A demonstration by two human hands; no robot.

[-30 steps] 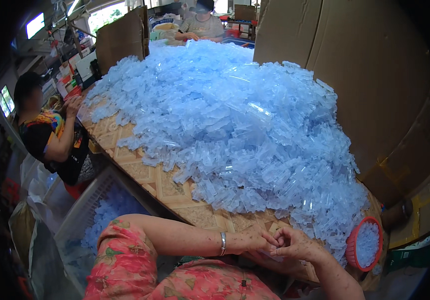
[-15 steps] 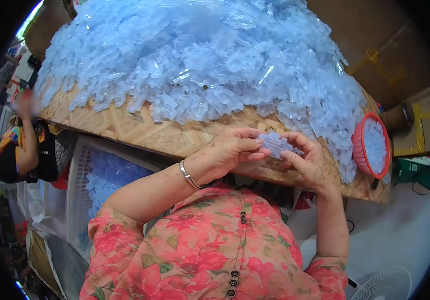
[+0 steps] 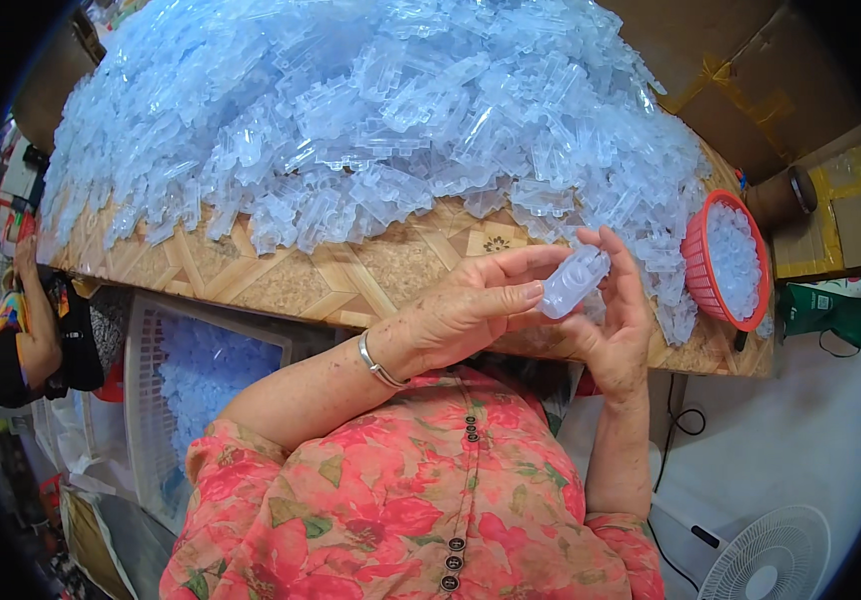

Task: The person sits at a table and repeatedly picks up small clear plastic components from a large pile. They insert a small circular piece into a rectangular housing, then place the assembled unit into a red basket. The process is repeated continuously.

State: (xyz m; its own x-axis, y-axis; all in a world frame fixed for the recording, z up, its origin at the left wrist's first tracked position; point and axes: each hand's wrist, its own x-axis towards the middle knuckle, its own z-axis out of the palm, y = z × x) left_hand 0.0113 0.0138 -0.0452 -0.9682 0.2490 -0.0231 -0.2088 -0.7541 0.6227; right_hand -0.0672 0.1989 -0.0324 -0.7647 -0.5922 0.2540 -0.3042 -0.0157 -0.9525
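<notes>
Spreading across the patterned table (image 3: 351,268), the heap of clear plastic (image 3: 371,110) mostly stops short of the front edge, presumably leaving working room. The slotted crate (image 3: 141,375) sits below, left, and the red basket (image 3: 701,268) at the right corner, both seemingly within easy reach. Over the front edge, the right hand (image 3: 618,345) curves open, contact unclear, beside the left hand (image 3: 463,312), whose thumb and fingers pinch a single translucent piece (image 3: 573,284), probably so its face shows.
</notes>
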